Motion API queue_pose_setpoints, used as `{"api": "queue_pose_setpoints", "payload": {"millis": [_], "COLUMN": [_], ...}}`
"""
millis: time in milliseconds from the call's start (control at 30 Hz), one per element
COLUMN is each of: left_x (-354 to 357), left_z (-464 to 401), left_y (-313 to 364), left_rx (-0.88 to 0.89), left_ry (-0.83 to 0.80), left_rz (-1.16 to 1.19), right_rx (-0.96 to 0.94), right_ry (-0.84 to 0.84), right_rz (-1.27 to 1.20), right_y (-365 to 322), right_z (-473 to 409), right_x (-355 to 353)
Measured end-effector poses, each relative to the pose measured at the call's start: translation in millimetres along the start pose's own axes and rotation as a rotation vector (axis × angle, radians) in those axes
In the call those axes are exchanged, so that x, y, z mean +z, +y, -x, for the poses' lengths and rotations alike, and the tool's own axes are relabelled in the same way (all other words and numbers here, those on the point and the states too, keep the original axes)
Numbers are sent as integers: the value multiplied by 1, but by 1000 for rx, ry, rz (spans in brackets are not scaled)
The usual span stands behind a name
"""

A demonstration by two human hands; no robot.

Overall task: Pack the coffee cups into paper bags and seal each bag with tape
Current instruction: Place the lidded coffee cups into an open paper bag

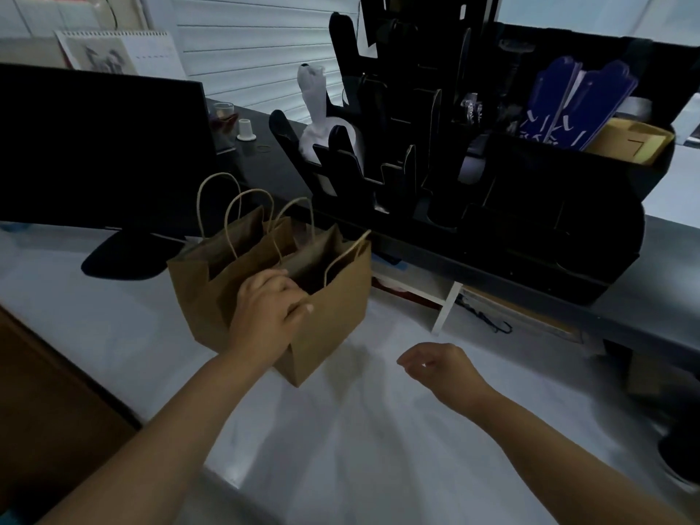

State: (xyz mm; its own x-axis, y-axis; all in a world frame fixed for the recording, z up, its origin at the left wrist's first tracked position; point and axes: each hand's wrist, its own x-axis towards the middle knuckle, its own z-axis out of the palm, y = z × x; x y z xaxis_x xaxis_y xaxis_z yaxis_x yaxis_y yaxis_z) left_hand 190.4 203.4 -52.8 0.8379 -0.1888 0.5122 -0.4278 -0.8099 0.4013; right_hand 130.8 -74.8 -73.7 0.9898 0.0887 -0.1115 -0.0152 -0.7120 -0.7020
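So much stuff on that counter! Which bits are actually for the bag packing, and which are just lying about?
For the job:
- near paper bag, gripped at its rim by the left hand
- second paper bag behind it
- right hand, holding nothing

Just lying about:
- monitor
- black cardboard organiser
- blue cards
- calendar

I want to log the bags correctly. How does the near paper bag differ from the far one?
The near bag is gripped at its rim by the left hand; nothing touches the far bag. The near bag stands closer to the person and to the right; the far bag stands behind it, next to the monitor base. Both are brown, upright, open at the top, unsealed, with twisted paper handles. The right hand holds nothing.
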Motion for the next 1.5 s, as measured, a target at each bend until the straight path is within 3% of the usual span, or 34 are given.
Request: {"api": "queue_pose_setpoints", "payload": {"millis": [200,400,500,733,900,1033,1167,1300,1500], "left_x": [0,3,9,29,41,51,58,58,47], "left_z": [11,11,11,12,9,5,3,-1,-10], "left_y": [4,18,31,69,95,112,122,126,145], "left_rx": [26,209,278,409,512,563,623,549,302], "left_ry": [-48,-139,-180,-236,-295,-331,-358,-356,-209], "left_rz": [88,188,240,330,391,426,430,473,432], "right_rx": [27,64,65,135,412,467,473,500,538], "right_ry": [111,620,711,695,475,332,371,431,449], "right_rz": [-89,-210,-250,-285,-295,-204,-101,-76,-57], "right_y": [-6,-18,-23,-12,3,10,21,28,32], "right_z": [-5,-4,-3,17,31,44,58,71,87], "right_x": [-14,-36,-53,-74,-90,-102,-113,-122,-125]}}
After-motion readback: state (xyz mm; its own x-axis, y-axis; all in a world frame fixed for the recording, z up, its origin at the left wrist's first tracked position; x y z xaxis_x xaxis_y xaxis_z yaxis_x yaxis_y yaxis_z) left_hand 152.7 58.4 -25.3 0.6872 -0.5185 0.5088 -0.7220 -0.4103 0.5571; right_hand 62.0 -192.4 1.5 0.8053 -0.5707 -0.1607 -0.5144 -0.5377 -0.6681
